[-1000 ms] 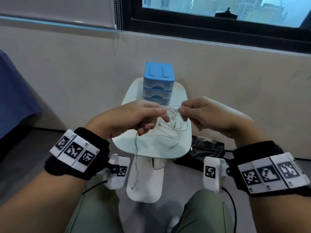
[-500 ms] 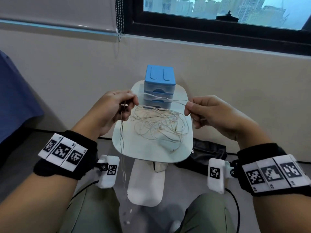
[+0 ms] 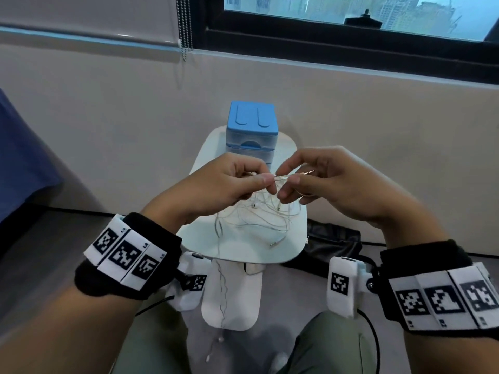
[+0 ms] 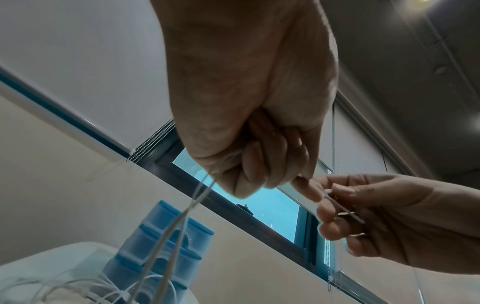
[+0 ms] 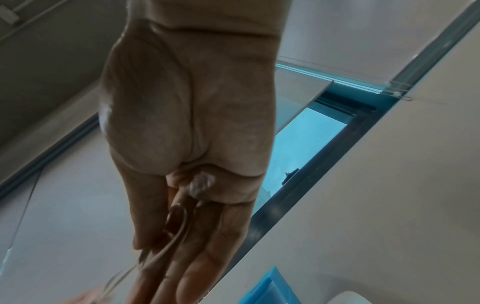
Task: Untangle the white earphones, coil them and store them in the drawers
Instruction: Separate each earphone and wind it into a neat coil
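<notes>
In front of me stands a small white table (image 3: 290, 249), its rounded top running lengthwise away from me toward the wall. At its far end sits the blue set of drawers (image 3: 251, 130), upright, its drawer fronts facing me and all pushed in. A dark bag (image 3: 334, 242) lies on the floor just beside the table on my right. My left hand (image 3: 216, 187) is raised over the middle of the table with the fingers curled in, thumb and forefinger pinching the white earphones (image 3: 259, 217) by their cord; from the left wrist view, several strands run out of that fist and down toward the tabletop. My right hand (image 3: 343, 184) is close to it, fingertips nearly touching my left, thumb and forefinger pinching the same short stretch of cord, which lies roughly level from left to right between the two hands. A loop of cord sits inside my right fingers, and the metal plug (image 3: 307, 172) pokes out past them, pointing right. Most of the cord rests in a loose tangle on the table under my hands, with an earbud (image 3: 254, 205) visible in it. One strand hangs off the near edge toward the floor.
</notes>
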Available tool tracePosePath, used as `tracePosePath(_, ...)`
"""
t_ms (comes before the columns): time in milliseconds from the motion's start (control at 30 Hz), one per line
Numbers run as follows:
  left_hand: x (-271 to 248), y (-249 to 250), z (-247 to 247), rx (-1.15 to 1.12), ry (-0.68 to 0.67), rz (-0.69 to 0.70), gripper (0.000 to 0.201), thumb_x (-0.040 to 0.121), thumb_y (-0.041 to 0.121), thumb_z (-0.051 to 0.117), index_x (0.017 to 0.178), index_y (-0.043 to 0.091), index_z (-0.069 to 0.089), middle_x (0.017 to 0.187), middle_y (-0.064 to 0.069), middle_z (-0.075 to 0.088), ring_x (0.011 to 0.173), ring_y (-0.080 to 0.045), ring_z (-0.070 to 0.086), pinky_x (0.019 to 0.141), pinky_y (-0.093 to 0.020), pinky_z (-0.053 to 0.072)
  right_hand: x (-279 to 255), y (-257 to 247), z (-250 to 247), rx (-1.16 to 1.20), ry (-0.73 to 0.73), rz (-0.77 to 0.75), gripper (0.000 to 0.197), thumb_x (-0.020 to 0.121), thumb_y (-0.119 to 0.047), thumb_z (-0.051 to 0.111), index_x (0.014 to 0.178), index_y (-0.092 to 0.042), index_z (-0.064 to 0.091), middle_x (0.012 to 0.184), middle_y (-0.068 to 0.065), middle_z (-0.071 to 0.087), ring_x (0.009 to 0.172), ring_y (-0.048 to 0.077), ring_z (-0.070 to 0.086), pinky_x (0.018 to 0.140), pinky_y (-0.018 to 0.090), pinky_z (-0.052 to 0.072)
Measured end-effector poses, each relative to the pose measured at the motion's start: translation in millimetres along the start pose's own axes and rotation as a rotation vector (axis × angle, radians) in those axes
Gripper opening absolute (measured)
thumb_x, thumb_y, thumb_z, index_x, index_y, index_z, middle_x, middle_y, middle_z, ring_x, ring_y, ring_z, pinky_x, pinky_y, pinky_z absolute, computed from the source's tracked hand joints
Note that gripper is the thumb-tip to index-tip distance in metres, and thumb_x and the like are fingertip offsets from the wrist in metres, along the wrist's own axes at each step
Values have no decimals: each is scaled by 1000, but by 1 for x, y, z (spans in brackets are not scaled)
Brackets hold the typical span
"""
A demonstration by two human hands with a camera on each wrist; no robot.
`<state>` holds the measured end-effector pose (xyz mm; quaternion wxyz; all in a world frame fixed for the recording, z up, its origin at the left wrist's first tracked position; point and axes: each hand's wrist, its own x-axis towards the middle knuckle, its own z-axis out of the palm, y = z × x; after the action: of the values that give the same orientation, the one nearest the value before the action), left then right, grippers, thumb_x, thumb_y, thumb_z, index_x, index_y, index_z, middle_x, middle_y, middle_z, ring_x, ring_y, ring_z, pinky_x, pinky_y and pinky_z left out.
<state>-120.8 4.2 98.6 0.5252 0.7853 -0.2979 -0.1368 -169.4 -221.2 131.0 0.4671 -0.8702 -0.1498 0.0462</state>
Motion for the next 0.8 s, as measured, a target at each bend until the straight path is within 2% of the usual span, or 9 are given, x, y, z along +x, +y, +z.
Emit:
tracePosePath(100,1,-3,-1,28,2,-33,21,103,27,60,93,19,76,57,6,37,54,-9,31,52,-22,28,-3,11,-2,98,22,25,15,104,-9,54,115,-5,64,100,9,79,98,25,76,91,46,57)
tracePosePath(167,2,-4,-1,27,3,-55,21,103,24,59,93,16,76,56,7,41,52,-8,34,51,-20,29,-2,15,-2,117,45,20,13,104,-9,55,111,-2,63,99,9,79,98,25,76,92,49,56)
tracePosePath(300,6,2,5,0,2,-44,20,103,25,59,98,9,71,65,-2,58,52,-14,43,50,-20,36,3,16,1,111,94,-17,13,102,-12,60,104,1,65,92,10,79,90,25,77,81,41,55)
tracePosePath(433,10,8,10,16,54,7,17,102,28,62,97,13,70,77,-3,69,53,-17,54,51,-22,42,9,16,4,112,159,-70,16,99,-14,64,93,0,66,76,11,76,70,22,74,66,28,48)
tracePosePath(533,11,9,12,-8,73,19,11,100,26,65,97,17,70,82,-3,72,55,-18,57,53,-25,45,11,19,2,90,242,-119,20,99,-16,65,87,0,66,65,10,71,58,18,65,59,24,44)
tracePosePath(600,12,9,13,-12,96,39,9,100,25,65,96,19,70,83,-3,71,53,-14,55,52,-23,43,11,22,2,104,265,-127,21,99,-16,66,87,1,67,62,9,67,55,17,60,58,23,43)
tracePosePath(700,13,11,17,2,149,82,8,100,22,66,99,15,71,80,-1,67,51,2,52,52,-8,38,12,25,6,112,250,-113,25,101,-19,64,86,2,65,60,10,59,55,17,53,58,25,41)
tracePosePath(767,14,12,19,-5,170,88,10,100,22,65,98,14,70,80,-1,67,51,3,51,53,-8,38,13,26,10,104,254,-120,29,103,-19,61,85,5,62,57,3,54,53,15,49,56,21,40)
tracePosePath(800,15,12,20,-21,178,84,11,100,25,65,97,15,70,81,-1,68,51,0,49,54,-12,39,14,26,12,106,263,-123,30,103,-19,60,84,4,60,56,0,52,52,15,48,55,21,40)
